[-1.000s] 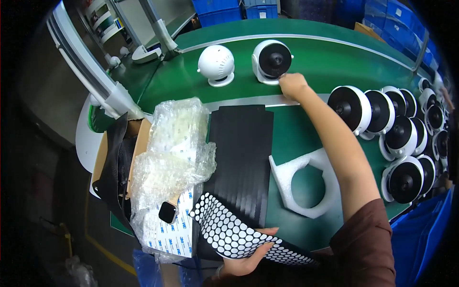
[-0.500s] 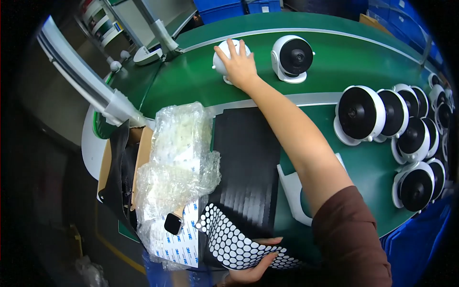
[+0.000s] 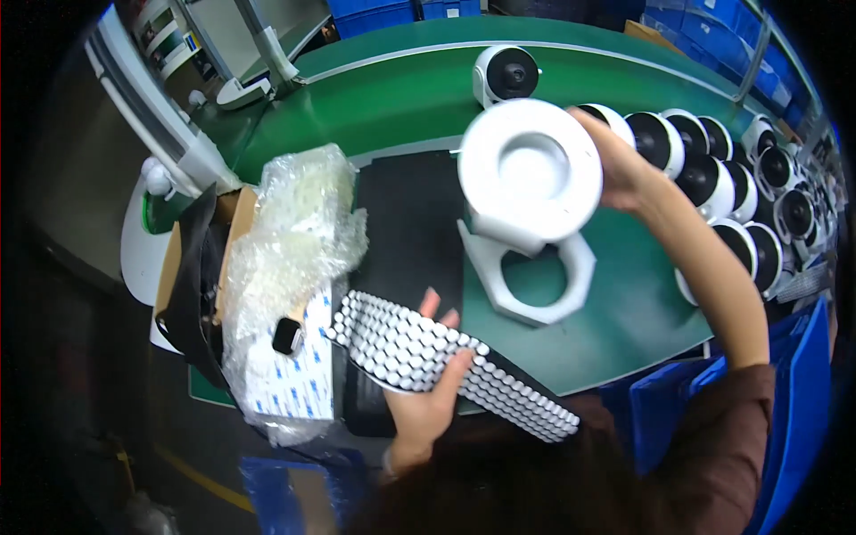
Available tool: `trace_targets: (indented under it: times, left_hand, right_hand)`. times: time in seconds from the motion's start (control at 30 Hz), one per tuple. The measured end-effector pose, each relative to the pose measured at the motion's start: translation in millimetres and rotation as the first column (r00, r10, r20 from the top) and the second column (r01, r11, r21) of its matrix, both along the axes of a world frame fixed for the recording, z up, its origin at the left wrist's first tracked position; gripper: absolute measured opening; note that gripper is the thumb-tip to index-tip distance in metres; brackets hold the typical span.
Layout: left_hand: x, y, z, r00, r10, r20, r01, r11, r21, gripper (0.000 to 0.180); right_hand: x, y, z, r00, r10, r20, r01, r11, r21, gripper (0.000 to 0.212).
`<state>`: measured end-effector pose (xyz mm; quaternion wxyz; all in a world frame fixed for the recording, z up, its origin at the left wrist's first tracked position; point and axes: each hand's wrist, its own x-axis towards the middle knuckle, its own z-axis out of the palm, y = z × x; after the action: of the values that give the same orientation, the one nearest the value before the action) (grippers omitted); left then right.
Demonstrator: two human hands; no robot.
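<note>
My left hand [image 3: 423, 412] grips a flexible sheet of white round pads [image 3: 401, 343] on black backing, its thumb across the top. The sheet slants down to the right over the near edge of a black mat [image 3: 406, 214]. My right hand [image 3: 615, 165] holds a white camera [image 3: 584, 183] from its right side. The camera is tipped so its round, recessed base faces up, and its lens is hidden. Just below it on the table lies a white fixture [image 3: 571, 299] with a large round opening. Another white camera with a black front [image 3: 513, 73] stands upright behind.
Several white-and-black cameras [image 3: 700, 181] crowd the right side. Left of the mat lie clear bubble wrap [image 3: 290, 223], a printed white sheet [image 3: 308, 388] and a dark-faced watch [image 3: 287, 337]. An open cardboard box [image 3: 234, 223] stands beside them. Blue bins [image 3: 374, 16] are at the back.
My right hand has lifted the camera off the far green strip, brought it nearer and to the right, and tipped its base up. My left hand has raised the pad sheet and moved left.
</note>
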<state>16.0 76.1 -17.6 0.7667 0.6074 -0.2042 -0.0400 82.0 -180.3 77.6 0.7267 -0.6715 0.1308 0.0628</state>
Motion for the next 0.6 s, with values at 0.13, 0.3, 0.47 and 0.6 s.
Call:
trace_targets:
  times: [0.13, 0.3, 0.47, 0.6]
  left_hand:
    - [-4, -22, 10, 0.988, -0.054, 0.145, 0.054, 0.999, 0.002, 0.059]
    - [-15, -52, 14, 0.972, -0.016, 0.235, 0.012, 1.000, 0.018, 0.022]
    - [-18, -63, 21, 0.978, -0.009, 0.209, 0.006, 1.000, 0.013, 0.013]
    - [-22, -60, 24, 0.988, -0.011, 0.155, 0.016, 0.999, -0.033, 0.017]
  right_hand:
    - [-50, 0, -23, 0.997, 0.058, -0.044, -0.068, 0.962, -0.264, 0.041]
    - [-59, 16, -29, 0.915, 0.268, 0.302, 0.294, 0.071, -0.953, 0.036]
    - [-40, -3, -43, 0.846, 0.368, 0.385, 0.304, 0.260, -0.916, 0.033]
    - [-35, -2, -49, 0.884, 0.291, 0.365, 0.136, 0.587, -0.798, 0.035]
